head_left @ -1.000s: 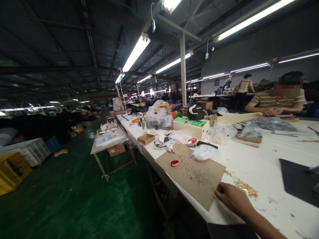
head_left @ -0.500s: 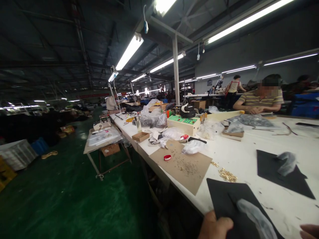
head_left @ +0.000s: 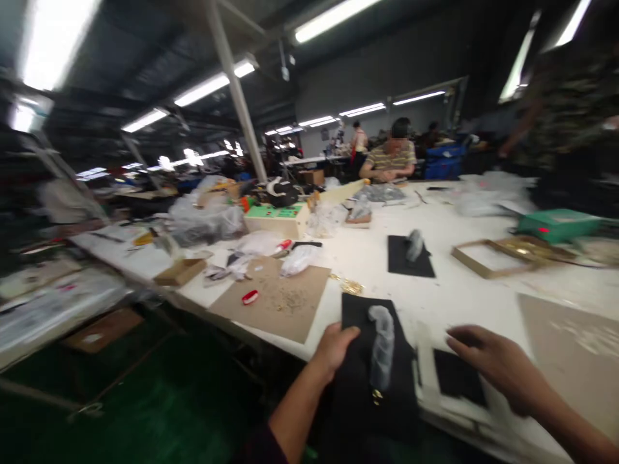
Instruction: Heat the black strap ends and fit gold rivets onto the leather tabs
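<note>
My left hand (head_left: 333, 348) grips the left edge of a black sheet (head_left: 360, 316) at the near edge of the white table (head_left: 464, 290). A clear plastic wrap (head_left: 382, 345) lies on that sheet, with a small gold piece (head_left: 376, 394) below it. My right hand (head_left: 498, 364) hovers open over a white frame with a black inset (head_left: 454, 383), fingers pointing left. The picture is blurred by motion.
A brown cardboard (head_left: 278, 306) with small gold parts and a red tape roll (head_left: 250, 297) lies to the left. Behind are a second black sheet (head_left: 409, 258), a gold frame (head_left: 498, 254), a green-topped machine (head_left: 275, 219), plastic bags and a seated person (head_left: 389, 158).
The view has swung right and down. My left hand slid onto the black sheet's edge, and my right hand has come into view over the white frame.
</note>
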`<state>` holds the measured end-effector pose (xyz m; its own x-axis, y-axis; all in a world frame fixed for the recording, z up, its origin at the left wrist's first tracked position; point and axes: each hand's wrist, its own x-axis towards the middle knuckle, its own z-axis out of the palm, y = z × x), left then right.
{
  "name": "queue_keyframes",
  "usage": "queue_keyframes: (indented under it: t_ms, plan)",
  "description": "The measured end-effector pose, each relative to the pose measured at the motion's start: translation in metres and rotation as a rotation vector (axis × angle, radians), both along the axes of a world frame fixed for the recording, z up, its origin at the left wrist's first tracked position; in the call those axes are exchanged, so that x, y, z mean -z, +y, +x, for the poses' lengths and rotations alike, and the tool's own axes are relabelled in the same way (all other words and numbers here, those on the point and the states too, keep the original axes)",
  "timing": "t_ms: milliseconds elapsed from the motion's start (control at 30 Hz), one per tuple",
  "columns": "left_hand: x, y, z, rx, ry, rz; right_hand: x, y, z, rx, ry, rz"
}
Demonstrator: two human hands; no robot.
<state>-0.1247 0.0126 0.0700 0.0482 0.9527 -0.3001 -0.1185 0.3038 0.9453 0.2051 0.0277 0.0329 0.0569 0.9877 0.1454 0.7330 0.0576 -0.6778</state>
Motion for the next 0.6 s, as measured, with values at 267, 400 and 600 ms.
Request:
queue_keyframes:
  t_ms: [267, 400, 600]
  plan:
    - [0.018, 0.026, -0.011, 0.085, -0.011, -0.027, -0.020, 0.008, -0.010, -0.064, 0.043, 0.002]
    - [0.016, 0.024, -0.009, 0.065, 0.005, -0.020, -0.017, -0.001, -0.013, -0.168, -0.017, -0.006]
    - [0.022, 0.027, -0.010, 0.084, -0.021, -0.010, -0.014, -0.011, -0.016, -0.305, -0.108, -0.011]
